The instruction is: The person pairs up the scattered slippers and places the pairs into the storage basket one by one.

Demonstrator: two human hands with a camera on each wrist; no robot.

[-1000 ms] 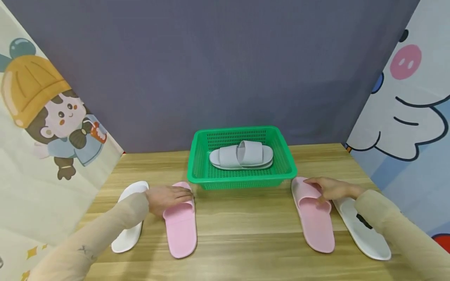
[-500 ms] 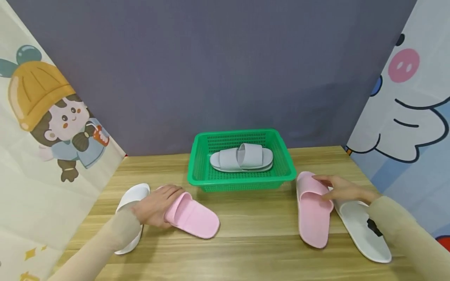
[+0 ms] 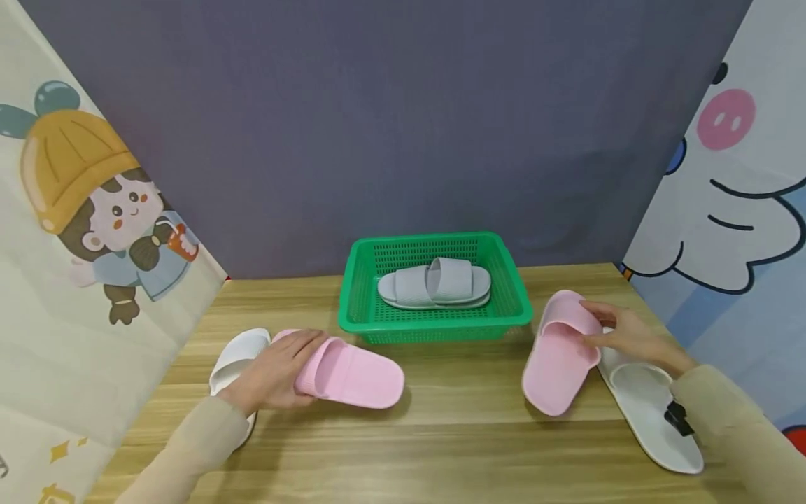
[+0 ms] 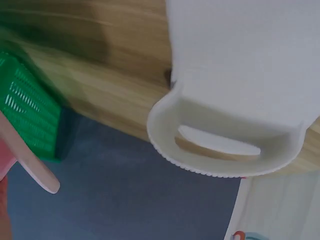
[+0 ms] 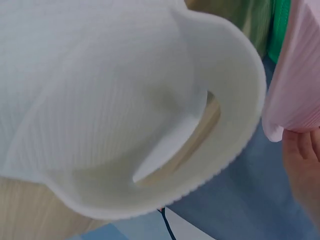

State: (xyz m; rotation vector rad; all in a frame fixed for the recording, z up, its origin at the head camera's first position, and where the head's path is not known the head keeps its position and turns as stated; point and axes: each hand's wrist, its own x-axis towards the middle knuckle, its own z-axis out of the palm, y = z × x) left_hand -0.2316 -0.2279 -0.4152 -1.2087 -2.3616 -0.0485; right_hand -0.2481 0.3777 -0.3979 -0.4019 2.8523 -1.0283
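My left hand [image 3: 273, 371] grips a pink slipper [image 3: 365, 374] over its strap, the heel pointing right and raised off the table. On the other side, my right hand [image 3: 636, 343] pinches a second pink slipper [image 3: 555, 367] by the outer side of its strap, with its toe tilted up to the right. A white slipper [image 3: 242, 346] lies partly hidden under my left forearm. Another white slipper [image 3: 648, 420] lies beside my right wrist. Close up, each wrist view is filled by a white slipper [image 4: 245, 60], with a pink slipper [image 5: 295, 80] at the edge.
A green basket [image 3: 434, 327] stands at the back middle of the wooden table [image 3: 453, 434]. Inside it lies a pair of grey-white slippers [image 3: 412, 285]. A dark grey wall [image 3: 403, 133] rises behind, and printed panels flank both sides.
The left pink slipper has swung from pointing at me to lying sideways and has lifted. The right pink slipper has turned, its heel swinging left and its toe rising.
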